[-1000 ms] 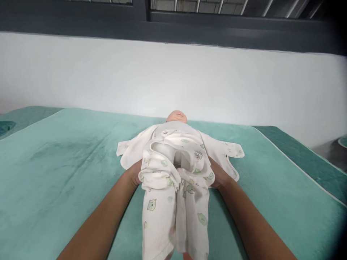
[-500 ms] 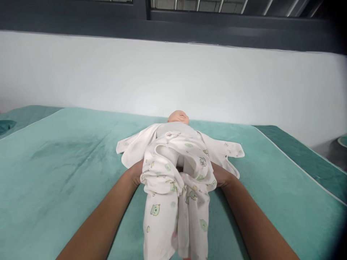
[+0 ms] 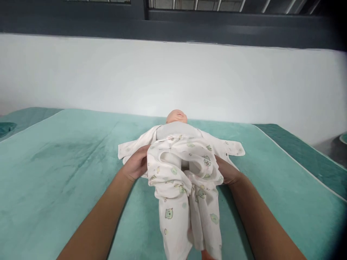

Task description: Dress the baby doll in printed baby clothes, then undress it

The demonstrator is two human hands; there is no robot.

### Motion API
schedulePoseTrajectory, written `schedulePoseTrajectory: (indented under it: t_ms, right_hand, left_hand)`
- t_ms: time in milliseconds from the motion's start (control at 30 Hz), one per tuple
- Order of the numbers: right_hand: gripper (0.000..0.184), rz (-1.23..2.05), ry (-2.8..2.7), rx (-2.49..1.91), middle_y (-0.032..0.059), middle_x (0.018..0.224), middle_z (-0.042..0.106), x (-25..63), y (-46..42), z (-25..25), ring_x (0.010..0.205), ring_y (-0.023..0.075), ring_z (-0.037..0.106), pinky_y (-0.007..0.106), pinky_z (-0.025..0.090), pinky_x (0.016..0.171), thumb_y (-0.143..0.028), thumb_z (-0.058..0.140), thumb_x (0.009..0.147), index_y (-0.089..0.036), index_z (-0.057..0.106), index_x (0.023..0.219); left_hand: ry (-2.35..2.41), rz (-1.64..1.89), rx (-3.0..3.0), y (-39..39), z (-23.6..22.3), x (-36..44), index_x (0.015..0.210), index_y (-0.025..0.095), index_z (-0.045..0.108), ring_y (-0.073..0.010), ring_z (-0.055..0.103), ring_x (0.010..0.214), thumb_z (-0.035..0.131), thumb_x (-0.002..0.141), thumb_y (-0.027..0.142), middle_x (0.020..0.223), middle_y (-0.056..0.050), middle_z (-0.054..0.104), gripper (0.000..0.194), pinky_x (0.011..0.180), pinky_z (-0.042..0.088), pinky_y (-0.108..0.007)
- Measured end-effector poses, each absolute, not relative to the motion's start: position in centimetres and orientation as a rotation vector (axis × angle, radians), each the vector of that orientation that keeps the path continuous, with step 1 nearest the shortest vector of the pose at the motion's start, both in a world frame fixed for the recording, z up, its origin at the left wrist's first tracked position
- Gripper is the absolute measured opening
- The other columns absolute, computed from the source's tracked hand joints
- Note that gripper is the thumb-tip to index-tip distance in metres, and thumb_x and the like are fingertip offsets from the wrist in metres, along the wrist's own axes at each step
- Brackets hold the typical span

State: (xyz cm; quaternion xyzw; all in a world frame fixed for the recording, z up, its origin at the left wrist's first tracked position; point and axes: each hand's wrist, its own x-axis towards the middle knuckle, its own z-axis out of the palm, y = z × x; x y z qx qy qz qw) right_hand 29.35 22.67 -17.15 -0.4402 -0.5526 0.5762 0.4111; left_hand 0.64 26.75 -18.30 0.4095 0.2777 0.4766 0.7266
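A baby doll [image 3: 176,116] lies on its back, head toward the wall, in an open white jacket [image 3: 230,147] with its sleeves spread. Patterned white baby pants [image 3: 177,211] cover its legs, the upper part bunched over the hips with an opening at the crotch. At the left side of the pants, my left hand [image 3: 137,161] is closed at their edge, its fingertips partly hidden by cloth. My right hand [image 3: 227,171] reaches under the right side of the pants, where its fingers are hidden. A foot [image 3: 207,255] shows below one pant leg.
Under the doll spreads a light green padded cover [image 3: 76,155], with a darker green border [image 3: 300,155] at the right. Behind it stands a white wall [image 3: 173,76] below a dark window frame [image 3: 189,29].
My left hand has come further out from under the pants and moved up along their side. The pants and legs have shifted right. My right hand stays at the right side.
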Motion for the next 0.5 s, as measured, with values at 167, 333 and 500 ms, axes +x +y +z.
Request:
schedulePoseTrajectory:
  t_ms: [167, 333, 500]
  right_hand:
    - [0.035, 1.726, -1.303, -1.015, 0.008, 0.096, 0.077, 30.4, 23.5, -18.7, 0.101, 0.029, 0.069, 0.04, 0.055, 0.085, -0.034, 0.083, 0.066, -0.025, 0.077, 0.1]
    - [0.03, 1.716, -1.286, -0.916, 0.0077, 0.098, 0.076, 31.1, 24.4, -20.2, 0.099, 0.0256, 0.069, 0.037, 0.054, 0.086, -0.03, 0.078, 0.074, -0.019, 0.076, 0.103]
    - [0.032, 1.599, -1.316, -0.972, 0.0066, 0.097, 0.076, 30.5, 24.4, -20.1, 0.096, 0.0261, 0.069, 0.038, 0.054, 0.084, -0.03, 0.079, 0.073, -0.021, 0.075, 0.103]
  left_hand:
    - [0.652, 1.083, 0.694, 26.8, -18.2, 1.3, 0.107, 0.013, 0.074, -0.0276, 0.071, 0.093, 0.065, 0.085, 0.042, 0.093, -0.01, 0.077, 0.038, 0.086, 0.055, -0.037]
    - [0.739, 1.211, 0.836, 27.1, -18.7, 1.2, 0.104, 0.014, 0.075, -0.0236, 0.071, 0.082, 0.07, 0.077, 0.031, 0.088, -0.006, 0.077, 0.032, 0.076, 0.055, -0.032]
    - [0.795, 1.174, 1.03, 26.9, -18.4, 1.4, 0.096, 0.017, 0.075, -0.012, 0.06, 0.058, 0.077, 0.065, 0.014, 0.068, 0.001, 0.069, 0.032, 0.054, 0.044, -0.021]
